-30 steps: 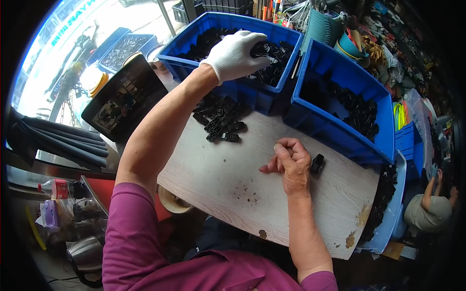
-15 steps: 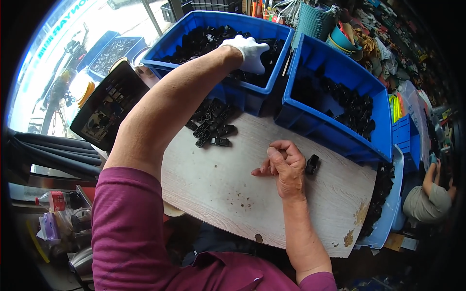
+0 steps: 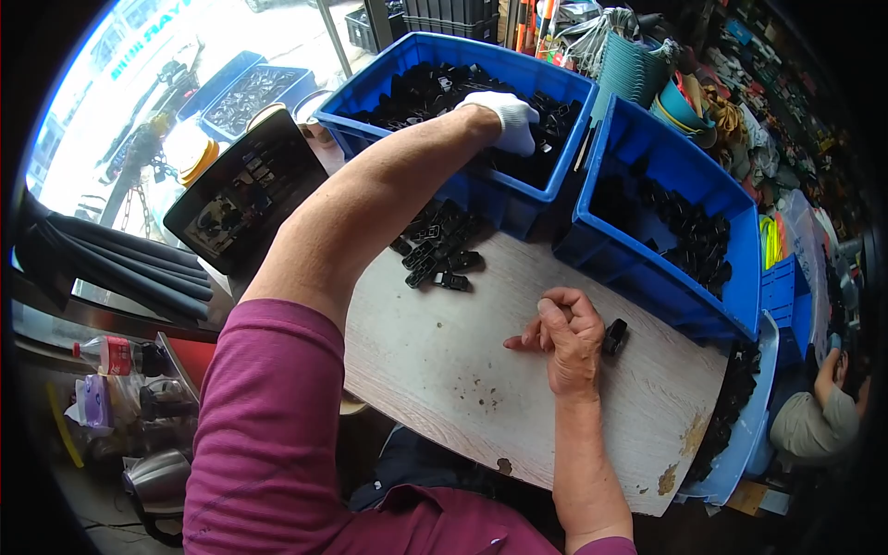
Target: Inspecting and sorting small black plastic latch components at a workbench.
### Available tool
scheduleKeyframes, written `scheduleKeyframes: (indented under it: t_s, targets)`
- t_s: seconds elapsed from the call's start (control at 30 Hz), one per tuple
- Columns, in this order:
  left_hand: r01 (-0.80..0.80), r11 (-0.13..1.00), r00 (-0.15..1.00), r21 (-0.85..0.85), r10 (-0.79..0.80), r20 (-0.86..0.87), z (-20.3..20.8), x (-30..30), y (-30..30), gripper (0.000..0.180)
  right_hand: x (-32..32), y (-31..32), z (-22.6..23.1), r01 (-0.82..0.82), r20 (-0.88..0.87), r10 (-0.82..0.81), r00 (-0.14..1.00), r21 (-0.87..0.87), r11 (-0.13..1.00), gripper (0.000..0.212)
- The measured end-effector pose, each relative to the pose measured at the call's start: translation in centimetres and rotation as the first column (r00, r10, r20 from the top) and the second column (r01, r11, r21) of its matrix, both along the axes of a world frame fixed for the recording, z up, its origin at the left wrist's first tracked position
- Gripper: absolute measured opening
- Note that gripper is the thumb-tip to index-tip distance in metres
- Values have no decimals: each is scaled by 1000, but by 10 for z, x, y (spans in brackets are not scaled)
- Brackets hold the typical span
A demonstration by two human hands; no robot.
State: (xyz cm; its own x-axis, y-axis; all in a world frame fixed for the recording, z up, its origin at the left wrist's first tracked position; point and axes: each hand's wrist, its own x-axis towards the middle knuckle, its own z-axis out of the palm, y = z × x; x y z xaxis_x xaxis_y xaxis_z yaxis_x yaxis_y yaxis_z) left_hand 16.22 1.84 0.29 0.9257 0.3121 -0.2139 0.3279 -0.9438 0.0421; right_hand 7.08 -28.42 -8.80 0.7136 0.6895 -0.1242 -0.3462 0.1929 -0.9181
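Note:
My left hand (image 3: 514,122), in a white knitted glove, reaches into a blue bin (image 3: 450,48) of small black plastic parts (image 3: 416,95). Its fingertips are lost among the parts, so what they grip does not show. My right hand (image 3: 572,344) is bare and rests over the table, fingers loosely curled and apart, with nothing visible in it. Beside its knuckles lies a single black plastic part (image 3: 615,337). A small pile of black plastic parts (image 3: 442,244) sits under my left forearm, against the bin's near wall.
A second blue bin (image 3: 666,301) with black parts stands at the right of the pale worn table (image 3: 425,342). Past the right edge is a light blue tub (image 3: 763,388). A dark tablet screen (image 3: 245,194) leans at the left. Another person (image 3: 819,407) sits at far right.
The whole view has shifted, so everything appears farther right and lower. My gloved left hand has tipped down, its fingers deeper among the parts. My right hand keeps the same pose.

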Motion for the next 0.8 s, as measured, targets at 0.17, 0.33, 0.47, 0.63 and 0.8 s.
scheduleKeyframes:
  t_s: [0.17, 0.33, 0.47, 0.63, 0.8]
  targets:
    - [-77, 997, 997, -12, 77, -8, -7, 4, 6, 66, -1, 1, 0, -2, -8, 2, 1000, 2, 1000, 15]
    - [-49, 998, 995, -42, 52, 90, -12, 7, 9, 61, -1, 0, 0, -5, -8, 5, 1000, 12, 1000, 14]
    - [-54, 998, 983, -43, 61, 171, -12, 7, 7, 53, 0, 0, -1, 3, -10, -3, 1000, 11, 1000, 13]
    - [-24, 1000, 991, -13, 26, 130, -8, 5, 6, 50, 0, 1, 0, 4, -7, -4, 1000, 4, 1000, 12]
    - [-132, 967, 930, -219, 197, 311, 15, -4, -2, 52, 3, -2, 0, 4, -31, -3, 1000, 20, 1000, 13]
